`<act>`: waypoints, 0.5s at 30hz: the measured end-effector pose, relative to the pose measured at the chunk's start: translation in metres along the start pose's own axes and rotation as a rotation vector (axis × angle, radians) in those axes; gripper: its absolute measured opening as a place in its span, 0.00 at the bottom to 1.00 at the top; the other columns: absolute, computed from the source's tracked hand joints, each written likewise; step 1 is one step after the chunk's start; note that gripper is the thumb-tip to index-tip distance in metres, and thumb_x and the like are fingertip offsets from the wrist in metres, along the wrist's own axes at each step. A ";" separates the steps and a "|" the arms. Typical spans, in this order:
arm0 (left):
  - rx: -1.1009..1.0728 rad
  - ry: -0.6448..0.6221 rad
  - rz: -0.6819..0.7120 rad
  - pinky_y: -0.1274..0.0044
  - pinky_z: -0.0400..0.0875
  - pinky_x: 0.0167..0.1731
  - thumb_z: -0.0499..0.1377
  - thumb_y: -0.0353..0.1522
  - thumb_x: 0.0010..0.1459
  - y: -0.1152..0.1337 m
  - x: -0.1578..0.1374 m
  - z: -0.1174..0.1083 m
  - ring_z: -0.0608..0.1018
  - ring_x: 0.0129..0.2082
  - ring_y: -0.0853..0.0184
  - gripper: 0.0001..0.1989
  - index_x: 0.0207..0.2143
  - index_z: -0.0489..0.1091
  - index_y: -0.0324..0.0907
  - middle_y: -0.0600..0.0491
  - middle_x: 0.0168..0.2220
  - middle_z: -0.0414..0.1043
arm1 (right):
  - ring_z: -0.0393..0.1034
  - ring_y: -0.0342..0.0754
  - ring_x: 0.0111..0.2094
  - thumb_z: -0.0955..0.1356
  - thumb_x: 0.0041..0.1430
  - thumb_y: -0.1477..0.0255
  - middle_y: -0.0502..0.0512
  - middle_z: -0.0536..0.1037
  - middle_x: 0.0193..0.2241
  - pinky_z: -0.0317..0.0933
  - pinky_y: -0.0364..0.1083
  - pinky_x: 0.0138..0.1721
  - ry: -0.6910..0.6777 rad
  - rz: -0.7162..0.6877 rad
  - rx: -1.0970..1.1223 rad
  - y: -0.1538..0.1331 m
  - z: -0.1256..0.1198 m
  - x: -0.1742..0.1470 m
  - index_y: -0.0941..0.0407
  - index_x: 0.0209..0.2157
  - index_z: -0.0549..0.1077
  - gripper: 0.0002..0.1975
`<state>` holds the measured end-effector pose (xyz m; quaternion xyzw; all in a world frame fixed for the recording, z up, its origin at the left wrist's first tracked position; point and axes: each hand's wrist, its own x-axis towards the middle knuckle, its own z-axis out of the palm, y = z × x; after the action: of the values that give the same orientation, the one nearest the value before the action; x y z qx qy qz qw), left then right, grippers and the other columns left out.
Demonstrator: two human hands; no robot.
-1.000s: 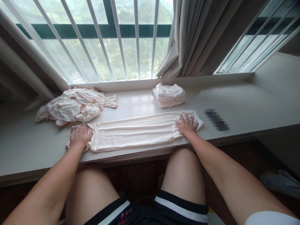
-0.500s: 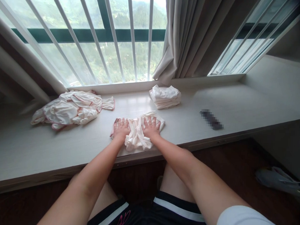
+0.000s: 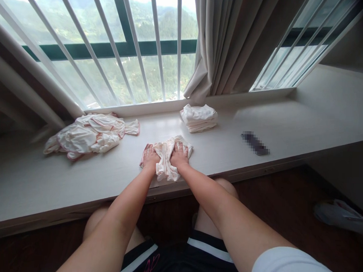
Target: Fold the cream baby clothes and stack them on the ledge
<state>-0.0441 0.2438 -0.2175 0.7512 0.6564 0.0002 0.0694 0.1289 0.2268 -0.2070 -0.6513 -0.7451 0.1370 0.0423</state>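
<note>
Grip of the left hand (image 3: pixel 150 156) and of the right hand (image 3: pixel 179 155) is lying flat, fingers extended: both are pressing on one bunched cream garment (image 3: pixel 165 161) near the front edge of the surface (image 3: pixel 222 151). One folded stack (image 3: pixel 199 120) is sitting behind, one loose cloth pile (image 3: pixel 88 136) is lying left, one blurred dark object (image 3: pixel 255 143) right.
</note>
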 end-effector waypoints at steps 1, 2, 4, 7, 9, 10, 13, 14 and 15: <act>0.001 -0.001 -0.007 0.56 0.36 0.71 0.49 0.40 0.64 -0.005 -0.001 -0.001 0.38 0.75 0.54 0.38 0.74 0.46 0.45 0.53 0.75 0.36 | 0.21 0.62 0.74 0.49 0.71 0.59 0.49 0.33 0.74 0.21 0.71 0.68 -0.001 0.005 -0.004 0.002 -0.002 0.000 0.50 0.74 0.43 0.34; 0.002 -0.003 -0.019 0.56 0.36 0.71 0.48 0.41 0.64 -0.011 -0.003 -0.001 0.38 0.75 0.54 0.37 0.74 0.46 0.45 0.53 0.75 0.36 | 0.22 0.62 0.74 0.48 0.71 0.57 0.48 0.34 0.74 0.21 0.71 0.68 -0.002 0.013 -0.009 0.006 -0.003 -0.001 0.49 0.74 0.44 0.33; 0.003 0.006 -0.052 0.56 0.37 0.71 0.46 0.41 0.66 -0.026 -0.007 -0.003 0.40 0.75 0.55 0.36 0.74 0.47 0.46 0.53 0.75 0.37 | 0.24 0.63 0.74 0.47 0.71 0.54 0.48 0.35 0.75 0.22 0.72 0.67 0.011 0.043 -0.026 0.018 -0.007 -0.001 0.47 0.74 0.46 0.34; 0.000 0.028 -0.125 0.56 0.38 0.71 0.41 0.41 0.68 -0.057 -0.017 -0.007 0.41 0.75 0.55 0.34 0.74 0.46 0.45 0.52 0.75 0.36 | 0.26 0.65 0.73 0.49 0.69 0.48 0.49 0.35 0.75 0.23 0.72 0.67 0.038 0.110 -0.050 0.050 -0.013 -0.002 0.44 0.74 0.44 0.36; -0.005 0.031 -0.189 0.56 0.38 0.70 0.39 0.43 0.69 -0.084 -0.025 -0.011 0.41 0.75 0.55 0.34 0.75 0.45 0.45 0.52 0.76 0.35 | 0.27 0.65 0.73 0.50 0.68 0.45 0.49 0.35 0.75 0.25 0.72 0.67 0.045 0.169 -0.062 0.079 -0.018 -0.003 0.43 0.74 0.42 0.37; -0.002 0.031 -0.217 0.56 0.39 0.70 0.39 0.45 0.69 -0.100 -0.030 -0.013 0.41 0.75 0.55 0.34 0.75 0.44 0.46 0.51 0.76 0.35 | 0.27 0.65 0.73 0.50 0.68 0.45 0.49 0.35 0.75 0.26 0.72 0.67 0.050 0.202 -0.067 0.095 -0.020 -0.005 0.42 0.74 0.42 0.37; 0.042 0.026 -0.282 0.56 0.38 0.70 0.39 0.47 0.70 -0.157 -0.050 -0.020 0.41 0.75 0.54 0.36 0.75 0.43 0.43 0.48 0.76 0.35 | 0.28 0.65 0.73 0.49 0.68 0.45 0.50 0.36 0.75 0.27 0.72 0.68 0.081 0.310 -0.078 0.147 -0.028 -0.014 0.42 0.74 0.43 0.37; 0.060 0.034 -0.324 0.56 0.37 0.70 0.39 0.47 0.70 -0.180 -0.059 -0.021 0.42 0.74 0.54 0.36 0.75 0.43 0.42 0.48 0.76 0.35 | 0.28 0.65 0.73 0.49 0.68 0.45 0.50 0.36 0.75 0.28 0.71 0.68 0.093 0.350 -0.082 0.166 -0.030 -0.018 0.42 0.74 0.44 0.37; 0.075 0.022 -0.365 0.57 0.37 0.70 0.39 0.47 0.69 -0.203 -0.069 -0.022 0.42 0.74 0.53 0.37 0.75 0.42 0.42 0.47 0.76 0.35 | 0.28 0.65 0.73 0.48 0.68 0.44 0.49 0.36 0.75 0.29 0.72 0.68 0.104 0.390 -0.084 0.184 -0.033 -0.022 0.41 0.73 0.44 0.37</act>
<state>-0.2554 0.2039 -0.2104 0.6215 0.7822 -0.0288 0.0331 0.3164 0.2311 -0.2210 -0.7906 -0.6069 0.0777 0.0262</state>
